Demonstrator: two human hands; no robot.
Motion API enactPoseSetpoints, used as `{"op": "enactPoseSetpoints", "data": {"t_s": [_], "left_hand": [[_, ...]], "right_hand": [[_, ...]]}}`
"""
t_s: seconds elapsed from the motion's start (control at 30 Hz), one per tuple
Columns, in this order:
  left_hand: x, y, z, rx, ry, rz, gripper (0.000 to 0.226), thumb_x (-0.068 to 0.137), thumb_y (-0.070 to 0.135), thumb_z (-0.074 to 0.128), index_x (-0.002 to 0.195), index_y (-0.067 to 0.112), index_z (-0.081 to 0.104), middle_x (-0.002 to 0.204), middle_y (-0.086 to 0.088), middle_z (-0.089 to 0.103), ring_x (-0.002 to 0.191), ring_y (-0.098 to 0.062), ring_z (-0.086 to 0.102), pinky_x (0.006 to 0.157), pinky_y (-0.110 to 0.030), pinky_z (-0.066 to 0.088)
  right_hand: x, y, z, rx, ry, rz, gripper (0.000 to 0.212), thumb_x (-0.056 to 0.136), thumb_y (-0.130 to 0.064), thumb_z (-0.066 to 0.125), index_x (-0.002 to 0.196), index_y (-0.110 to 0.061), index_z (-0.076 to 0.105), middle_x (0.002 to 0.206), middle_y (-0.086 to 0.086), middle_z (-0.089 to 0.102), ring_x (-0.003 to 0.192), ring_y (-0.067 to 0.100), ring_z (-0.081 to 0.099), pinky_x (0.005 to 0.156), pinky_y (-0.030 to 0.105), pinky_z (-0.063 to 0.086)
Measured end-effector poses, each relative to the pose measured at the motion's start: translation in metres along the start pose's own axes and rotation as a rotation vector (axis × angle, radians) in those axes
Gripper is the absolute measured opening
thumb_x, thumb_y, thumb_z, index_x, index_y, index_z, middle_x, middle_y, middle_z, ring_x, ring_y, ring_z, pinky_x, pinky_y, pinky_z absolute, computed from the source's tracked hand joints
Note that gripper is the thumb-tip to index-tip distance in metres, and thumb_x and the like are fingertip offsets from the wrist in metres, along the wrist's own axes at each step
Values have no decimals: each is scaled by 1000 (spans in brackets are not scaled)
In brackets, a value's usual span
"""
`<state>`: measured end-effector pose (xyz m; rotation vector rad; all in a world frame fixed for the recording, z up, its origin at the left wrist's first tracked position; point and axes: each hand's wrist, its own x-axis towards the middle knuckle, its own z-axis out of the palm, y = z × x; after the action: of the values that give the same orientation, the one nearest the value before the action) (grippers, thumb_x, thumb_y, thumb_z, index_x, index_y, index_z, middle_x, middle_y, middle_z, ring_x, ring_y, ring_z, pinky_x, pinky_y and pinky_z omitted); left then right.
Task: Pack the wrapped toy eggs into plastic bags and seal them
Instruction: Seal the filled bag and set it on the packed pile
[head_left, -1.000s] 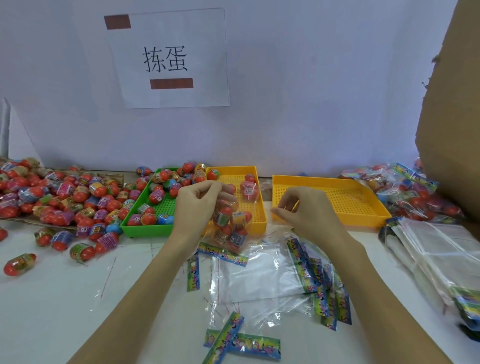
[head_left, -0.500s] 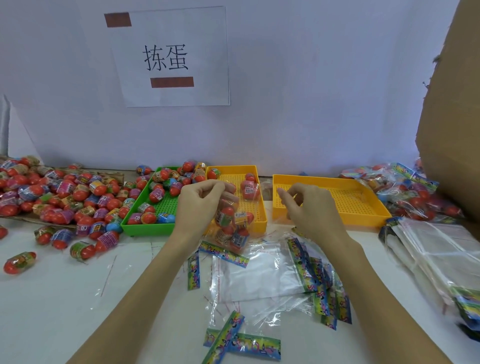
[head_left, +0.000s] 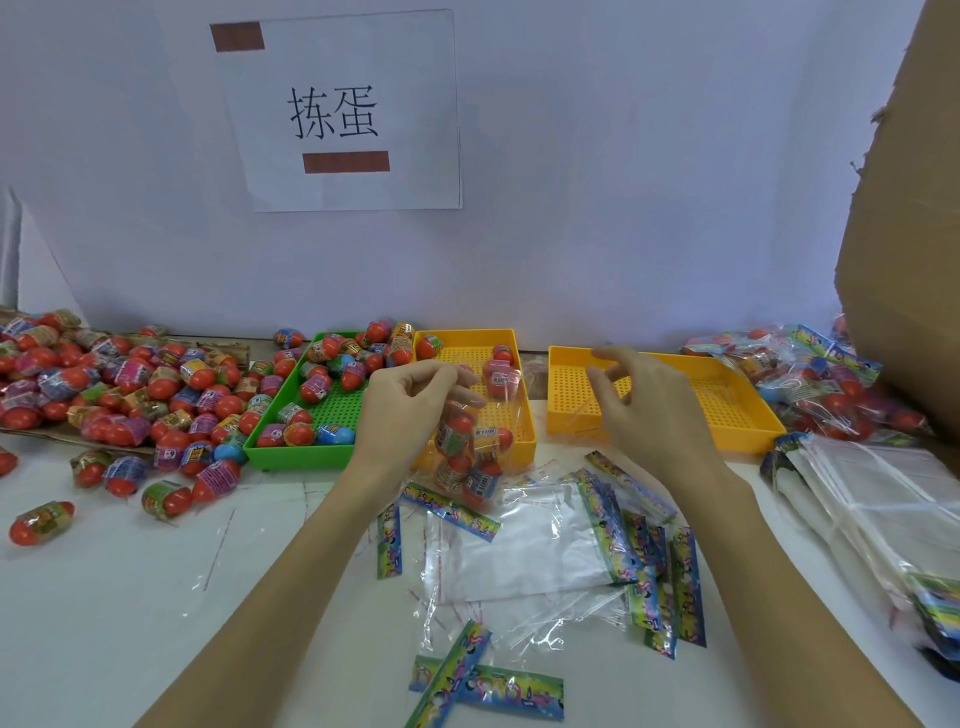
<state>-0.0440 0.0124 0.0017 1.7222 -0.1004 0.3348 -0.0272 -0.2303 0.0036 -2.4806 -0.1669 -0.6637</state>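
Since the earlier frame the right hand (head_left: 649, 410) has lifted off the bag's mouth and spread its fingers, so its grip is now apart, holding nothing, above the empty yellow perforated plastic tray (head_left: 727, 415). Only the left hand (head_left: 410, 405) carries the clear plastic bag of wrapped red toy eggs (head_left: 467, 452), its grip pinched on the top edge so the load hangs over the white surface (head_left: 130, 597). Judging by that, the mouth awaits sealing. Loose wrapped eggs (head_left: 104, 384) lie piled at left, and empty clear bags with colourful printed headers (head_left: 545, 551) wait below.
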Motion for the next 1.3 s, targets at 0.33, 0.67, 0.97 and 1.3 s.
{"op": "enactPoseSetpoints", "data": {"t_s": [0.33,0.67,0.97,1.3], "left_hand": [[-1,0,1,-38,-7,-17,26,107,13,57,96,8,80,83,-7,81,77,-24,79,65,-22,61],[-1,1,2,-53,0,-28,26,106,10,57,96,6,80,82,-7,81,77,-23,79,62,-19,59],[0,-4,1,-25,13,-99,25,108,18,57,105,13,81,90,-1,82,78,-19,79,66,-24,62],[8,-1,-14,-292,-361,-238,20,102,15,66,118,7,75,114,-12,80,107,-24,77,86,-28,63]], "right_hand": [[-7,-13,13,98,-223,-135,6,98,-25,70,99,-24,76,88,-12,73,88,9,66,78,26,52],[-9,-16,17,292,-295,-36,17,102,-10,61,102,-20,75,81,-8,74,52,7,70,57,23,52],[-10,-26,14,636,-340,92,20,88,-44,79,93,-24,80,81,-6,78,70,13,74,49,15,46],[-6,-16,7,702,-204,183,6,96,-19,73,93,-16,77,82,1,76,70,11,70,59,18,51]]}}
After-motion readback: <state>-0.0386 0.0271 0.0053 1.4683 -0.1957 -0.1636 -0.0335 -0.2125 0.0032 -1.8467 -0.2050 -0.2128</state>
